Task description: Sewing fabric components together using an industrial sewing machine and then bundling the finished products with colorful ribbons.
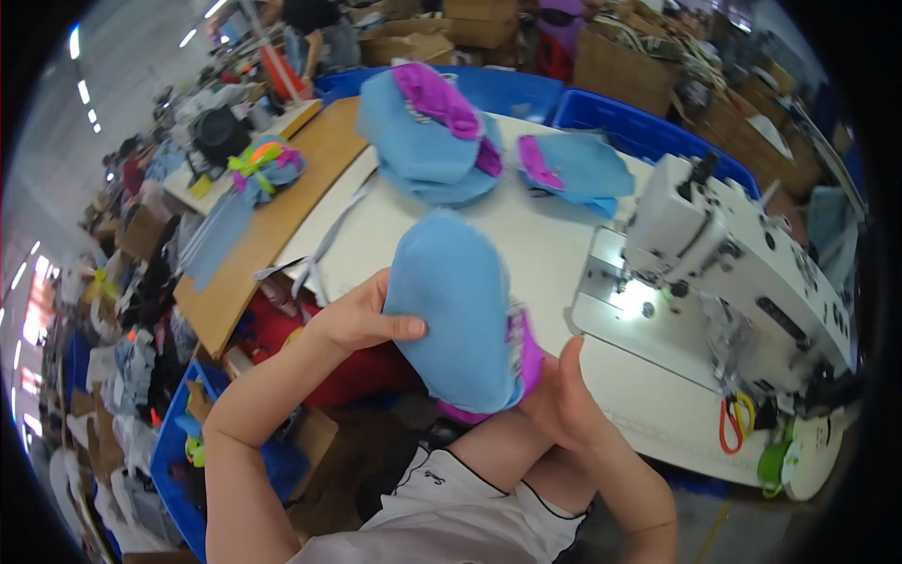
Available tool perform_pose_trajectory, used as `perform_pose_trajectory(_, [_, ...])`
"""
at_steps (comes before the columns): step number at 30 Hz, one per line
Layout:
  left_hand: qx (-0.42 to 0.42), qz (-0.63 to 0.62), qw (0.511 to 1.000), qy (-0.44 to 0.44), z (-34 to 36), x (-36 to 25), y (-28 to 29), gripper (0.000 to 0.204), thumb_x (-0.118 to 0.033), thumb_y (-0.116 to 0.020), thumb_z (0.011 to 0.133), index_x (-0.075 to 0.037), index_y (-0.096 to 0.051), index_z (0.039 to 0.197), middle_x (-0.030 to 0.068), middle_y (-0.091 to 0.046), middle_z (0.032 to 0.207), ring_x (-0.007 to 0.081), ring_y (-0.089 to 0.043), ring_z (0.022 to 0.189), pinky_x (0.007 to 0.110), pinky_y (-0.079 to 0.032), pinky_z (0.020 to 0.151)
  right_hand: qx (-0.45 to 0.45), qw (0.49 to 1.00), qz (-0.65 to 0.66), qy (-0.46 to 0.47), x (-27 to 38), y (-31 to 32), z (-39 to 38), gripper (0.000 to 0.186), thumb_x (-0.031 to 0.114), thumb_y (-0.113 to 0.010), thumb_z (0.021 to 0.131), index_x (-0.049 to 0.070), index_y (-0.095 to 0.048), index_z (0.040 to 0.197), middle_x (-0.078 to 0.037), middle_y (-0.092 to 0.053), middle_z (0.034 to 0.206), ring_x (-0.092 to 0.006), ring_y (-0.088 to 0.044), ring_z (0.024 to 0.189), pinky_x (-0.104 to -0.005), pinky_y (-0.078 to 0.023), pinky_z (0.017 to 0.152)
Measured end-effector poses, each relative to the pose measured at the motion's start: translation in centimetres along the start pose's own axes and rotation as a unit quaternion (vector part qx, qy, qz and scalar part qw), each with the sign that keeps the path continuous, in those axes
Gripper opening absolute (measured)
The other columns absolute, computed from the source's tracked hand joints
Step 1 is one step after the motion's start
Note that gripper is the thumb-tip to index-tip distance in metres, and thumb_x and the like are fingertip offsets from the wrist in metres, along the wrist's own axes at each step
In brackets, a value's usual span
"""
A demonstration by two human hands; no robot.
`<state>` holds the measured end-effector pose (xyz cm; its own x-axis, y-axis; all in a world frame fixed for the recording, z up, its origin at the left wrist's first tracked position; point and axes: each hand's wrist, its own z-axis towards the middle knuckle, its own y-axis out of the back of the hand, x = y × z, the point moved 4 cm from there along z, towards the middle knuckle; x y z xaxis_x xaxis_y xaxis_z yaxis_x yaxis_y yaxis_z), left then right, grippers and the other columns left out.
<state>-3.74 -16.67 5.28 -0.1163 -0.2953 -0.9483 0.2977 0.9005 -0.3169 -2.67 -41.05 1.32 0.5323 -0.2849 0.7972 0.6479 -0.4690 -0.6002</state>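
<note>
An oval light-blue fabric piece (446, 291) with magenta fabric along its lower right is held up over my lap, in front of the white worktable. My left hand (371, 315) grips its left side, thumb pressed on the blue face. At its lower right, my right hand (559, 404) holds the magenta part, thumb raised and fingers partly hidden behind the fabric. A sewing machine (723, 263) stands to the right of my hands, its light lit over a metal plate.
The worktable (629, 395) carries blue-magenta bundles (423, 141) (573, 179), white straps (310, 273), scissors (731, 423) and a green spool (780, 461). A wooden board (216, 305) borders it. Blue bins (174, 470) (587, 108), cardboard boxes (606, 70) and piled materials surround it. People (315, 28) are behind.
</note>
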Motion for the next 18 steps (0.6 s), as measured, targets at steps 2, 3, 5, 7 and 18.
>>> perform_pose_trajectory(2, [0.013,-0.021,0.998,0.05,0.1,0.7,-0.3,0.07,-0.003,-0.08,0.082,-0.004,-0.045,0.143,0.0067,-0.062,0.132,0.0167,-0.061,0.117,0.034,-0.047,0.1,-0.006,0.996,0.07,0.056,0.8,0.2,-0.7,0.074,0.06,-0.041,0.103,0.003,-0.038,0.149,-0.01,-0.049,0.143,-0.0187,-0.048,0.131,-0.0394,-0.035,0.112])
perform_pose_trajectory(3, [0.027,-0.021,0.998,0.053,0.5,1.2,-0.5,0.07,-0.003,-0.08,0.082,-0.004,-0.045,0.143,0.0067,-0.062,0.132,0.0167,-0.061,0.117,0.034,-0.047,0.1,-0.016,0.995,0.069,0.065,1.0,0.9,-1.1,0.074,0.06,-0.041,0.103,0.003,-0.038,0.149,-0.01,-0.049,0.143,-0.0187,-0.048,0.131,-0.0394,-0.035,0.112])
perform_pose_trajectory(5, [0.027,0.013,0.999,0.018,1.1,2.0,-0.3,0.061,-0.003,-0.079,0.083,-0.003,-0.052,0.137,0.0059,-0.066,0.126,0.0157,-0.062,0.114,0.033,-0.048,0.1,0.067,0.983,-0.037,0.169,1.5,1.3,-1.9,0.067,0.046,-0.055,0.102,0.003,-0.037,0.15,-0.009,-0.051,0.14,-0.0168,-0.048,0.129,-0.0366,-0.037,0.11])
perform_pose_trajectory(7, [0.024,0.006,0.999,0.031,2.1,2.3,-0.9,0.056,-0.001,-0.077,0.082,-0.002,-0.055,0.134,0.0061,-0.067,0.124,0.0156,-0.063,0.113,0.033,-0.047,0.1,0.064,0.988,0.027,0.139,1.4,1.4,-2.9,0.066,0.025,-0.068,0.097,0.002,-0.036,0.15,-0.009,-0.052,0.138,-0.0186,-0.049,0.129,-0.0356,-0.039,0.109])
perform_pose_trajectory(18, [0.057,0.173,0.981,0.06,5.5,-1.0,-3.1,0.039,-0.019,-0.085,0.076,-0.003,-0.063,0.105,-0.0036,-0.058,0.088,0.0077,-0.053,0.086,0.026,-0.042,0.08,-0.221,0.941,-0.238,0.094,3.7,2.6,-4.4,0.052,0.008,-0.079,0.086,-0.003,-0.055,0.131,-0.007,-0.066,0.113,-0.0112,-0.062,0.103,-0.0276,-0.051,0.091])
